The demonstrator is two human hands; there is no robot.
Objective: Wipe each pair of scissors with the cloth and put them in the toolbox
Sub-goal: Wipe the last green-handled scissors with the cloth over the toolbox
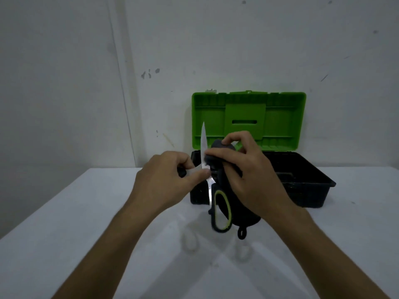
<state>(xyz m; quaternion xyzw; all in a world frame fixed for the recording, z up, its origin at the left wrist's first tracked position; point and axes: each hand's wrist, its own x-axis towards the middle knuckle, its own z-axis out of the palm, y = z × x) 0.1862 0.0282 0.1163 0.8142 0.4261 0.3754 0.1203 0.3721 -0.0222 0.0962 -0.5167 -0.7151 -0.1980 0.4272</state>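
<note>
A pair of scissors (220, 212) with black handles edged in yellow-green is held above the table, blades spread. One silver blade points straight up, its tip in front of the toolbox lid. My left hand (168, 182) pinches the scissors near the pivot. My right hand (244, 169) presses a dark grey cloth (218, 162) against the blades; the cloth hangs down behind the handles. The toolbox (311, 186) stands open behind, a black tub with its green lid (280, 117) upright.
A white table (86, 234) carries the toolbox toward the back right. A stained white wall (194, 39) rises right behind it. The table's left edge slants away at the left.
</note>
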